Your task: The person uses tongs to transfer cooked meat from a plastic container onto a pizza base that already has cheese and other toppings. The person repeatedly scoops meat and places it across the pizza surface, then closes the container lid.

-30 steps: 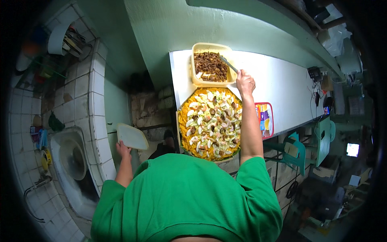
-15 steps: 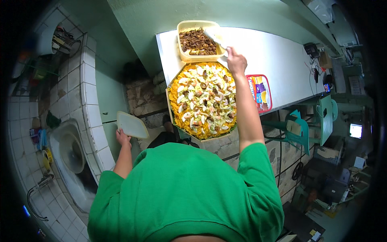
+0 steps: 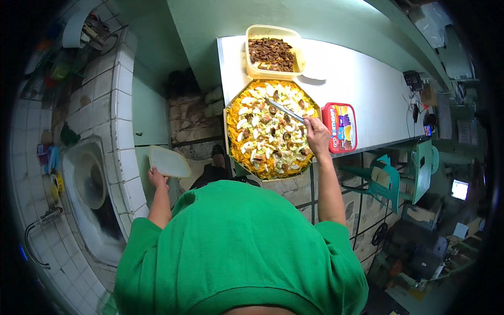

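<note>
My right hand (image 3: pixel 317 137) is closed round the handle of a long silver utensil (image 3: pixel 287 111); whether spoon or tongs I cannot tell. Its far end reaches over an octagonal tray (image 3: pixel 228 137) of orange noodles topped with sliced egg, chopped greens and dark mussel-like pieces (image 3: pixel 271 109). Just beyond the tray stands a pale yellow plastic tub (image 3: pixel 299 58) partly filled with brown pieces (image 3: pixel 271 54). At my left side, my left hand (image 3: pixel 157 178) grips a translucent whitish lid (image 3: pixel 170 161) by its edge, low and away from the table.
A red-rimmed rectangular tub (image 3: pixel 340 127) sits on the white table (image 3: pixel 362 79), right of the tray. Green walls border the table's far side. To the left are a tiled counter (image 3: pixel 123 136) and a sink (image 3: pixel 86 184). A green plastic chair (image 3: pixel 386 181) stands at right.
My right hand has moved from the pale yellow tub back toward me, bringing the utensil over the noodle tray. My left hand still holds the lid at about the same place.
</note>
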`<action>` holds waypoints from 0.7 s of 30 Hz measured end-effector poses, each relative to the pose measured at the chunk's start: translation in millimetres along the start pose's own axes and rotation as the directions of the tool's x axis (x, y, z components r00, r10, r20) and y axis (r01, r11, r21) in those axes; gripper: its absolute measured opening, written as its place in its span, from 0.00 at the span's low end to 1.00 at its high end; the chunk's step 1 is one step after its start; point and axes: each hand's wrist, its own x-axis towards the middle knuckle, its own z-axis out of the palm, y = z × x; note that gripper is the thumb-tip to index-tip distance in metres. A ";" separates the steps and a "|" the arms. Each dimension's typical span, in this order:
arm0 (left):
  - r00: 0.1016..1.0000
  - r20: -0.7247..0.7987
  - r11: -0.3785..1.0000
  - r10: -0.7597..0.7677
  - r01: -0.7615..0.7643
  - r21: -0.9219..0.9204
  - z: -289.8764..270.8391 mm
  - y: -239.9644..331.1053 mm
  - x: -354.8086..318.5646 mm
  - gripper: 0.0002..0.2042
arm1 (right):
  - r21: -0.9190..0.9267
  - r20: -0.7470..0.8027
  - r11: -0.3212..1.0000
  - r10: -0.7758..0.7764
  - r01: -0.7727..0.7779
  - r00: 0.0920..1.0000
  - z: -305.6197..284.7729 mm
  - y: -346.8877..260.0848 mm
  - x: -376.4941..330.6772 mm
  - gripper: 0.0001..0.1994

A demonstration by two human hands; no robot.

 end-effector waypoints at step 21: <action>0.997 0.065 0.997 -0.033 0.038 -0.073 17.8 0.3 -6.3 0.25 | -0.160 0.151 0.985 -0.047 0.072 0.987 7.7 -33.7 1.1 0.08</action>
